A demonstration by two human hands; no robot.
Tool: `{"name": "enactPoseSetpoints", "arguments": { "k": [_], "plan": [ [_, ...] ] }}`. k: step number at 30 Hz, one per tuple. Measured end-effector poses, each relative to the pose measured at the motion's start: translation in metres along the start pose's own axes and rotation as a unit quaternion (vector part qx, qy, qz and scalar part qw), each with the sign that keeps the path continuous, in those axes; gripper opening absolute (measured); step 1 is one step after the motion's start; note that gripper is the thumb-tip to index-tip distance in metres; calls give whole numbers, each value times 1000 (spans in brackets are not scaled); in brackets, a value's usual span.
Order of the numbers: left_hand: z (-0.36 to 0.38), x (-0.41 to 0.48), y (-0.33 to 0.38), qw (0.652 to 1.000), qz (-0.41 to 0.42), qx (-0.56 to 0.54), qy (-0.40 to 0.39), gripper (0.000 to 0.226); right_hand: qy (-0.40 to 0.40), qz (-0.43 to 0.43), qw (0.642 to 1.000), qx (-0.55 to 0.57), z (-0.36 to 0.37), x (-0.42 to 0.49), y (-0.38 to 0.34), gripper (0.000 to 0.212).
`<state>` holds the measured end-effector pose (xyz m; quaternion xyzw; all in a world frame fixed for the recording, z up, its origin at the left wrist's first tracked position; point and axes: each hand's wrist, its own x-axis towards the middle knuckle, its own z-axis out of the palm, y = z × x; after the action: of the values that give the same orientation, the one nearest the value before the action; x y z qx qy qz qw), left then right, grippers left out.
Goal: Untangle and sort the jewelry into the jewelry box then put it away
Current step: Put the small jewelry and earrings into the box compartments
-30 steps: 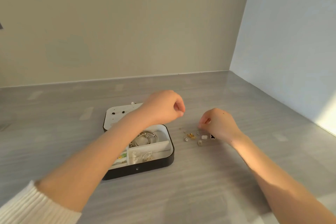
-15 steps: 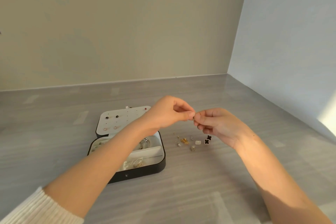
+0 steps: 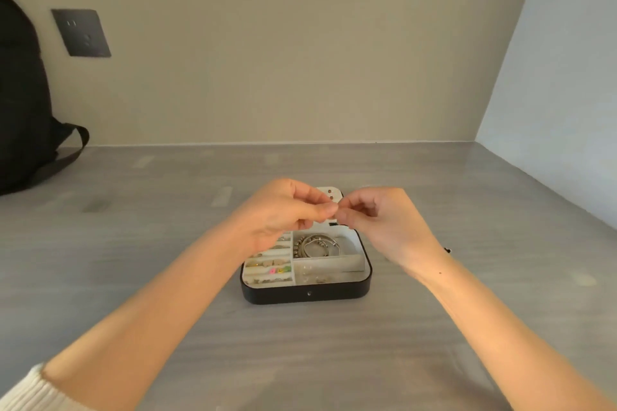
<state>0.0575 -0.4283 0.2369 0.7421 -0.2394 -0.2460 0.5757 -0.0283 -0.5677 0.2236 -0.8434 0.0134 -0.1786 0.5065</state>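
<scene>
At the middle of the grey desk (image 3: pixel 133 243), the black jewelry box (image 3: pixel 305 294) lies open, with silver bangles (image 3: pixel 315 245) coiled in its far right compartment and small pieces (image 3: pixel 280 270), some brightly coloured, in the left slots. Above its far edge the left hand (image 3: pixel 283 210) and right hand (image 3: pixel 377 220) meet fingertip to fingertip, each thumb and forefinger pinched. What sits between them I cannot tell. A black bag (image 3: pixel 20 110) stands far left, near a dark wall socket (image 3: pixel 81 33).

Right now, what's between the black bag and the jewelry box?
Head view: bare counter from black bag to jewelry box, left forearm over it near the box.
</scene>
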Motion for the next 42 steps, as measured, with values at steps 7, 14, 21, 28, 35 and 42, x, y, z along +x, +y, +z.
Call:
{"name": "enactPoseSetpoints", "arguments": {
  "k": [7,14,21,28,35,42],
  "plan": [
    [-49,-24,-24,1000,8,-10,14,8,-124,44,989,64,34,15,-15,7],
    [-70,-25,-43,995,-35,85,34,3,-209,195,953,-96,53,37,-16,6],
    [-72,-14,-51,988,-64,143,5,8,-226,223,935,-160,60,40,-21,7],
    [-68,-4,-45,973,-93,208,-35,21,-184,222,951,-114,63,38,-10,12],
    [-60,0,-42,965,-91,241,-44,19,-105,183,976,-52,59,30,0,12],
    [-50,1,-42,951,-94,293,-39,22,-2,142,989,35,32,14,8,6]
  ]
}}
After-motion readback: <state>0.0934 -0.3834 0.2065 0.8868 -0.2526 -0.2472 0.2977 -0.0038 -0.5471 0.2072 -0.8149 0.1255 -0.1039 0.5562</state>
